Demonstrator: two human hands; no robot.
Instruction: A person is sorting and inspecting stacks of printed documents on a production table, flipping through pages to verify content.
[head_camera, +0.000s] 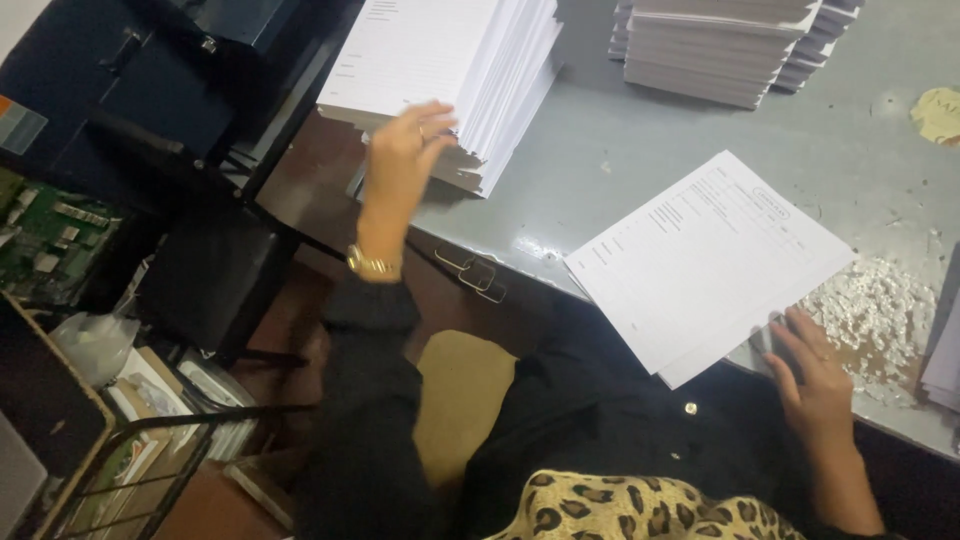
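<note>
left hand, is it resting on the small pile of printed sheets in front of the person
No, the left hand is raised at the edge of the tall paper stack, while the right hand touches the small pile of printed sheets.

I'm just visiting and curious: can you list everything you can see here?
Tall paper stack: one, white, far left of the table, overhanging its edge.
Further paper stacks: several, white, far end of the table.
Printed sheets: a thin pile, white, near edge of the table.
Paper scraps: a heap, white, right of the sheets.
Table: one, grey, scuffed.
Metal clips: two, on the table's front.
Circuit board: one, green, far left.
Wristwatch: one, gold, left wrist.
Left hand: fingers at the tall stack's corner.
Right hand: resting at the sheets' near corner.
</note>
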